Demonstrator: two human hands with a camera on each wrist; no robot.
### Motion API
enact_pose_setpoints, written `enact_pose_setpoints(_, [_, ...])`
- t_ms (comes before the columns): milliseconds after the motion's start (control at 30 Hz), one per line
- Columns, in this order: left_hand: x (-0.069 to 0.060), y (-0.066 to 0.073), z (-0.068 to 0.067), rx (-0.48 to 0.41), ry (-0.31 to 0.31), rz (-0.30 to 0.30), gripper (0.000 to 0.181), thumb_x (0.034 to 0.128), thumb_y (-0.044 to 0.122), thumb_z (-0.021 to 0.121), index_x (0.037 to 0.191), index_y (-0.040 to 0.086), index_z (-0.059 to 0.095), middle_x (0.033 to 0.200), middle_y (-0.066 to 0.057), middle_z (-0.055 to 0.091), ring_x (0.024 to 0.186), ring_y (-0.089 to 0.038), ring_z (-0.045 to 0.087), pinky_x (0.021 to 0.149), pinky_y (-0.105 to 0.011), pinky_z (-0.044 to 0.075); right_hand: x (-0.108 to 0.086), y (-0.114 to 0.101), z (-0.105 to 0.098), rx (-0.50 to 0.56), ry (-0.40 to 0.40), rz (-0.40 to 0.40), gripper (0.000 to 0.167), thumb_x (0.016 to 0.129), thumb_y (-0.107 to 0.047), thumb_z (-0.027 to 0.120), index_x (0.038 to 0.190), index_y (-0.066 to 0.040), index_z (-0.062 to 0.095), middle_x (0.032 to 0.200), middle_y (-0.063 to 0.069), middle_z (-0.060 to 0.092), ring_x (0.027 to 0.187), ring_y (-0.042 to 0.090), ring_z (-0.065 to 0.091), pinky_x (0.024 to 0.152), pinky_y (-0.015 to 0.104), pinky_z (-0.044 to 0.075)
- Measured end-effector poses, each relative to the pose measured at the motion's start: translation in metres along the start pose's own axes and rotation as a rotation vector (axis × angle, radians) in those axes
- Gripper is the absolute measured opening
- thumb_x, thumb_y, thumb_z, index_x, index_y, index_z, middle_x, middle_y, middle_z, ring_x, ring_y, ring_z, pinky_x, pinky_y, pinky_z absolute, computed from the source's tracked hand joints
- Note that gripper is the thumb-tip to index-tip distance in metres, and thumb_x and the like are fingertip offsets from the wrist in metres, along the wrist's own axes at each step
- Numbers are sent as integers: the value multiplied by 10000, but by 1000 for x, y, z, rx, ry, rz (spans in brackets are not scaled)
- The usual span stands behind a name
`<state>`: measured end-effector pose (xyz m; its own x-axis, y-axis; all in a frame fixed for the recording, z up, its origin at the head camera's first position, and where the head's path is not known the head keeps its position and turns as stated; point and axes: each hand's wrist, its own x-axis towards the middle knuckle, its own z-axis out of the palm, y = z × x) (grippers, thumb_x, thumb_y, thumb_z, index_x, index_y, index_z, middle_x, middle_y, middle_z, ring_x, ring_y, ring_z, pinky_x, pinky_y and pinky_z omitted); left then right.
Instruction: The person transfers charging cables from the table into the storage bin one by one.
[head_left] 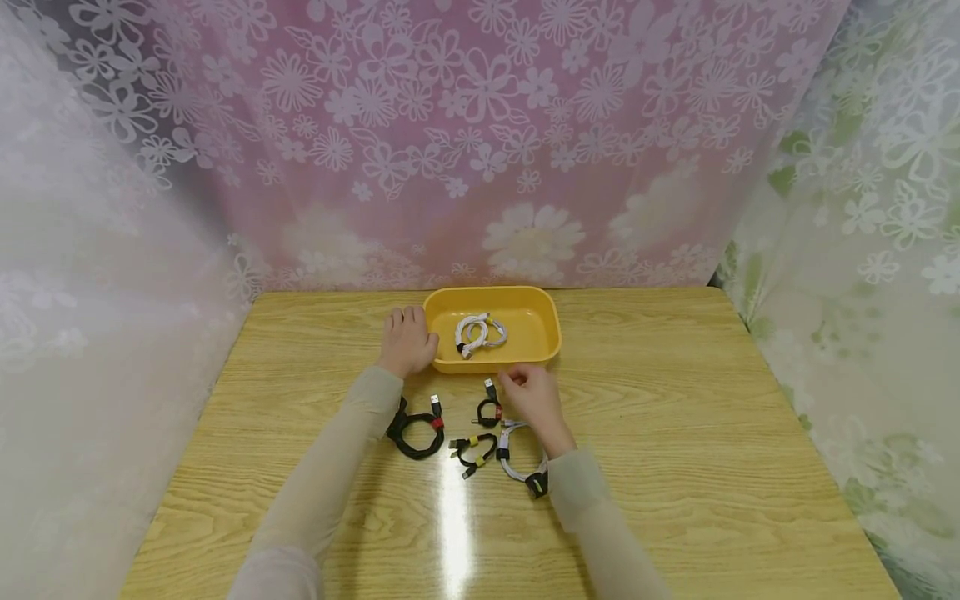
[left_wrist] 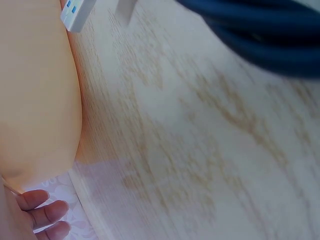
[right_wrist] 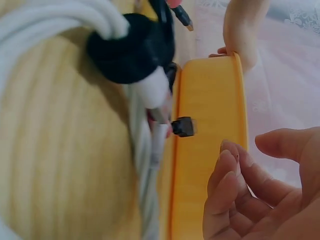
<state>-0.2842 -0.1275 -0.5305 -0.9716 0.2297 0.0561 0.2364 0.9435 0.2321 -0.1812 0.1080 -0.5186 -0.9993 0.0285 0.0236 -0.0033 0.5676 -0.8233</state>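
My left hand (head_left: pixel 407 340) lies at the left end of a yellow plastic bin (head_left: pixel 555 333), thumb against its rim and fingers relaxed beside it. In the left wrist view its fingers (left_wrist: pixel 49 216) show beyond the bin's rounded end. My right hand (head_left: pixel 536 400) hovers by the bin's front wall, thumb and fingertips apart with nothing between them in the right wrist view. Just left of it a small black USB cable (head_left: pixel 489 410) with a red tie lies on the table. Below that hand a white coiled cable (head_left: pixel 513 472) has black straps. Two coiled white cables (head_left: pixel 472 333) lie inside the bin.
A larger black coiled cable (head_left: pixel 420 454) with a red tie lies by my left forearm. Between it and the white coil sits a short black cable (head_left: pixel 487 454) with yellow ties. The wooden table (head_left: pixel 675 400) ends at floral curtains (head_left: pixel 525 150) behind and at both sides.
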Motion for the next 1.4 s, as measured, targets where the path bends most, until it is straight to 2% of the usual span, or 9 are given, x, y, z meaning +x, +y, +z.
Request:
enact_pose_setpoints(300, [2, -1, 1, -13, -14, -10, 296, 990, 230, 379, 1131, -24, 431, 1091, -210, 443, 1032, -397, 379, 918, -486, 295, -7, 11, 7, 5, -49, 48, 107, 845, -135, 704, 885, -45, 745, 762, 26, 664, 673, 144, 576, 619, 288, 470])
enact_pose_setpoints(467, [2, -1, 1, -15, -22, -16, 307, 999, 238, 385, 1153, -23, 428, 1111, -209, 441, 1044, -393, 374, 928, -484, 294, -9, 15, 11, 15, -84, 72, 142, 820, -107, 736, 922, -9, 727, 787, 49, 679, 678, 150, 615, 620, 289, 503])
enact_pose_setpoints(700, [1, 0, 1, -15, -25, -16, 322, 999, 244, 381, 1165, -28, 428, 1122, -216, 441, 1046, -395, 370, 927, -488, 289, -10, 17, 16, 21, -101, 122, 162, 780, -80, 736, 927, -15, 715, 778, 38, 678, 645, 139, 613, 584, 274, 502])
enact_pose_setpoints(1033, [1, 0, 1, -13, -36, -19, 283, 1002, 236, 364, 1126, -10, 426, 1112, -206, 435, 1047, -390, 364, 927, -476, 284, -10, 20, 20, -51, -83, 92, 88, 783, -59, 737, 868, -44, 720, 746, 26, 661, 606, 133, 578, 560, 274, 478])
enact_pose_setpoints(1400, [1, -1, 1, -12, -38, -17, 288, 999, 241, 345, 1120, -6, 432, 1125, -209, 443, 1059, -394, 373, 939, -485, 292, -11, 20, 20, -56, -70, 99, 48, 786, -101, 733, 824, -73, 722, 714, 1, 657, 572, 119, 575, 537, 277, 474])
